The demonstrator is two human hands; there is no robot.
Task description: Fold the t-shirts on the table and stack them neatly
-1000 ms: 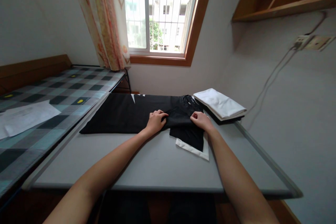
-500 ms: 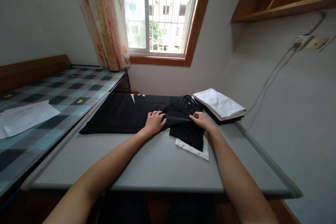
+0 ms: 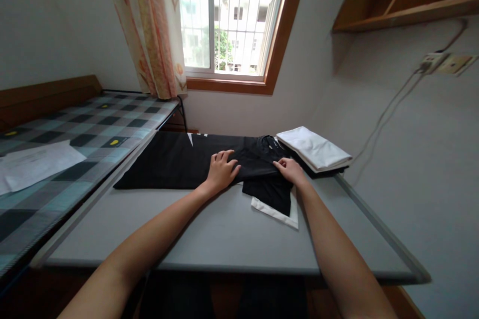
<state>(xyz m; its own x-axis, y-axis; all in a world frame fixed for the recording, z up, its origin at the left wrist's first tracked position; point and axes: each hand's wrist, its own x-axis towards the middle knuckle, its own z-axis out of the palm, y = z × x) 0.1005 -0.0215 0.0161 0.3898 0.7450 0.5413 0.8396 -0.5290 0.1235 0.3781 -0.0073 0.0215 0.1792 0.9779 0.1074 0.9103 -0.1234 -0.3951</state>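
A black T-shirt (image 3: 179, 164) lies on the grey table (image 3: 224, 229), folded lengthwise, with its collar at the right and its hem at the left. One short sleeve (image 3: 271, 194) with a white edge sticks out toward me. My left hand (image 3: 221, 169) rests on the middle of the shirt, fingers spread over the cloth. Near the collar, my right hand (image 3: 290, 170) pinches the shirt's near folded edge, just above the sleeve. Its palm side is hidden.
A folded white garment (image 3: 312, 147) lies on top of dark cloth at the table's back right. To the left stands a bed with a checked mattress (image 3: 86, 134) and white papers (image 3: 41, 164) on it. Above the right side hangs a wooden shelf (image 3: 407, 12).
My left hand's fingers have spread and lifted a little. My right hand has shifted slightly to the right along the shirt's edge, and the cloth between the hands looks smoother.
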